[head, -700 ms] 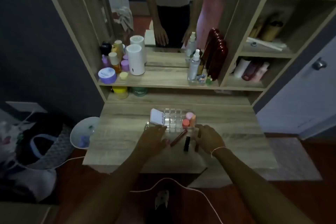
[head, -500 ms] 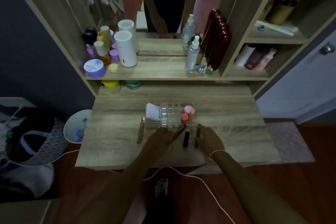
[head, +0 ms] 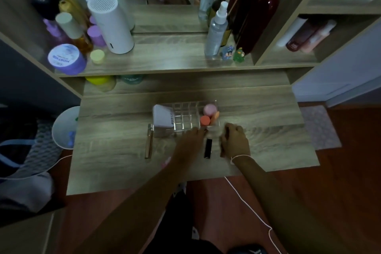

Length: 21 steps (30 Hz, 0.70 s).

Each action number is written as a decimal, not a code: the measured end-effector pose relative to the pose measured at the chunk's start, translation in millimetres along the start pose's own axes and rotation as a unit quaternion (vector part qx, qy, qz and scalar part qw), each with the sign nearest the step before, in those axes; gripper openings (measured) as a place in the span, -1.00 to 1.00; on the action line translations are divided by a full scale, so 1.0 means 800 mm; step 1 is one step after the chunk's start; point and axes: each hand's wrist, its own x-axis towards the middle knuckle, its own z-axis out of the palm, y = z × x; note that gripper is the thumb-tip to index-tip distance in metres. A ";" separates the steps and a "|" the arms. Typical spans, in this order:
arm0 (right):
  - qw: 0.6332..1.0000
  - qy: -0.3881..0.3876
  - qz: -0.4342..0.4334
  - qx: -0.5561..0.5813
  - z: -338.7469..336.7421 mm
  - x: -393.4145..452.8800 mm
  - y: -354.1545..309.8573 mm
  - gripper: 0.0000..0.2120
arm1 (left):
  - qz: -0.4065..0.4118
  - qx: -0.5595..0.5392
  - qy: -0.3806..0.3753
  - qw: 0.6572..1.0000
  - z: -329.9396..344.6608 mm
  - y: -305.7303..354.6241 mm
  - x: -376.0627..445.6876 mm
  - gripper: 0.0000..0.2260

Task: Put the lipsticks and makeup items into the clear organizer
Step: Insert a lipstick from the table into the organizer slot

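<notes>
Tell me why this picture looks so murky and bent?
Head view: dim room light, corners darkest; the wide lens curves the shelf edges; the right hand is motion-blurred near the clear organizer; the black lipstick stays fairly sharp.

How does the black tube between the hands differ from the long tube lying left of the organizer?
The black tube is dark and shorter; the long tube is pale, metallic-looking and longer. The black one lies between the left hand and right hand; the long one lies alone. Both lie flat on the desk, outside the organizer.
</notes>
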 end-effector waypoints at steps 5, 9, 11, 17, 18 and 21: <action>0.999 0.021 0.017 0.043 0.002 0.009 -0.001 -0.66 | -0.008 -0.016 -0.004 1.000 0.003 -0.005 0.000 -0.68; 0.991 0.058 0.035 0.118 -0.015 0.017 -0.004 -0.67 | 0.027 -0.079 0.046 0.995 -0.013 -0.007 -0.010 -0.57; 0.980 0.102 0.037 0.169 -0.034 0.018 -0.009 -0.67 | 0.044 -0.107 0.066 0.991 -0.028 -0.013 -0.014 -0.53; 0.943 0.188 -0.076 0.265 -0.093 0.030 -0.060 -0.54 | 0.017 -0.219 0.226 0.949 -0.079 -0.053 -0.003 -0.62; 0.944 0.185 -0.097 0.256 -0.097 0.033 -0.072 -0.58 | -0.002 -0.227 0.247 0.942 -0.085 -0.059 0.002 -0.60; 0.946 0.162 -0.154 0.234 -0.097 0.043 -0.110 -0.72 | -0.075 -0.277 0.236 0.929 -0.098 -0.066 0.021 -0.55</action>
